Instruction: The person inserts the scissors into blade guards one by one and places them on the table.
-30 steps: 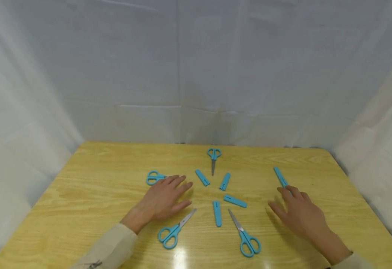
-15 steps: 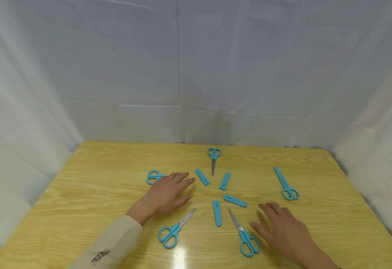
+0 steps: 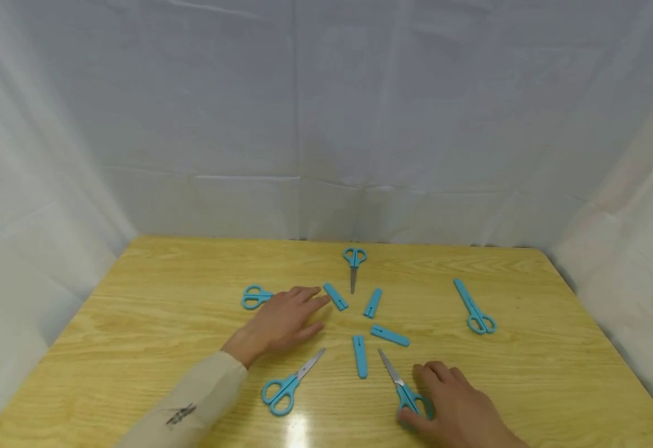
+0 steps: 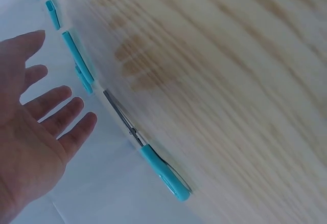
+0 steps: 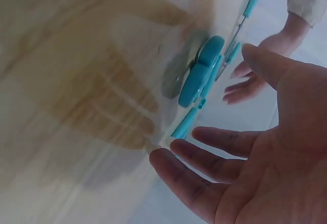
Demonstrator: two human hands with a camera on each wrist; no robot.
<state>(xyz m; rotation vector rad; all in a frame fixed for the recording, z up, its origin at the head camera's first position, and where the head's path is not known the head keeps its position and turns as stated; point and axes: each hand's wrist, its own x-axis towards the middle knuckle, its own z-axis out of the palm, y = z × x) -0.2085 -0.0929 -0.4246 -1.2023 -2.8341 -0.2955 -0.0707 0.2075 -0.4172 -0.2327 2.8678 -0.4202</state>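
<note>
My right hand [image 3: 455,407] hovers with spread fingers over the handles of the front-right scissors [image 3: 406,393], which have blue handles and a bare metal blade. In the right wrist view a gap shows between the fingers and the blue handles [image 5: 202,73]. My left hand [image 3: 287,320] is held palm down with loose fingers, its fingertips beside a blue blade cover [image 3: 335,297]. It hides the blades of the left scissors [image 3: 254,297]; in the left wrist view other scissors [image 4: 163,173] lie past its fingers. Neither hand holds anything.
More blue blade covers [image 3: 390,335] lie mid-table. Bare-bladed scissors lie at the front left [image 3: 281,393] and at the back [image 3: 354,258]. At the right, covered scissors [image 3: 468,303] rest on the wooden table [image 3: 164,280]. White cloth [image 3: 326,124] hangs behind and at both sides.
My right hand has moved from the covered scissors at the right, toward me and left, to the front-right scissors. My left hand has shifted slightly to the right.
</note>
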